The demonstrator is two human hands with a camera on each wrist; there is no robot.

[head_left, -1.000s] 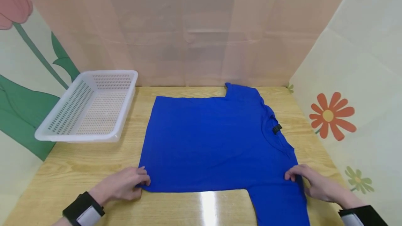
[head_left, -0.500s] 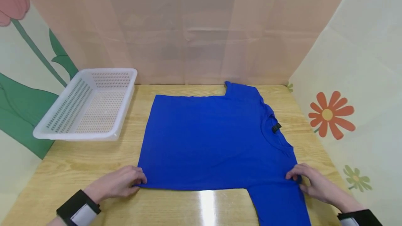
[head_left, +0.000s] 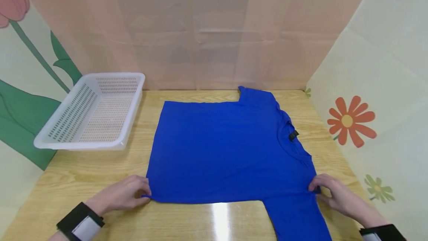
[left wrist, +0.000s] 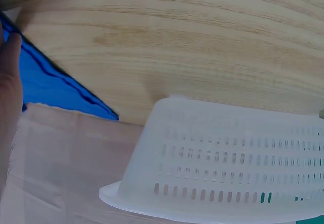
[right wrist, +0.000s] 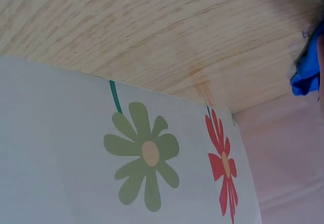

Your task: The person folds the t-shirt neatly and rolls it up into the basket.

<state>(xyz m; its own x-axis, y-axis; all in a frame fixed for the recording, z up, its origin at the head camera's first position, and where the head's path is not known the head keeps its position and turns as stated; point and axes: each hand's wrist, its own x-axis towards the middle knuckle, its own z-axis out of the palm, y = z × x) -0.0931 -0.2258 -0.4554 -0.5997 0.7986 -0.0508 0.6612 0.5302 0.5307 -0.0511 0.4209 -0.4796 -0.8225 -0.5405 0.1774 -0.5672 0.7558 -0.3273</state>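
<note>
A blue T-shirt [head_left: 217, 151] lies spread flat in the head view, its collar with a black tag to the right and its hem to the left. My left hand [head_left: 125, 193] pinches the near corner of the hem between thumb and fingers. At the near shoulder, my right hand [head_left: 339, 195] grips the fabric where the sleeve joins. The near sleeve runs off the bottom of the view. In the left wrist view the hem edge of the T-shirt [left wrist: 55, 89] shows beside my fingers. Only a scrap of the T-shirt [right wrist: 306, 74] shows in the right wrist view.
A white perforated basket [head_left: 123, 137] stands on the wooden table [head_left: 83, 174] at the back left. A pinkish sheet [head_left: 214, 40] rises behind the table. Flower-printed panels [head_left: 384, 66] flank the table on both sides.
My left hand has shifted slightly left, its fingers now at the very corner of the hem. The right hand has moved slightly right at the shoulder. The T-shirt lies almost the same.
</note>
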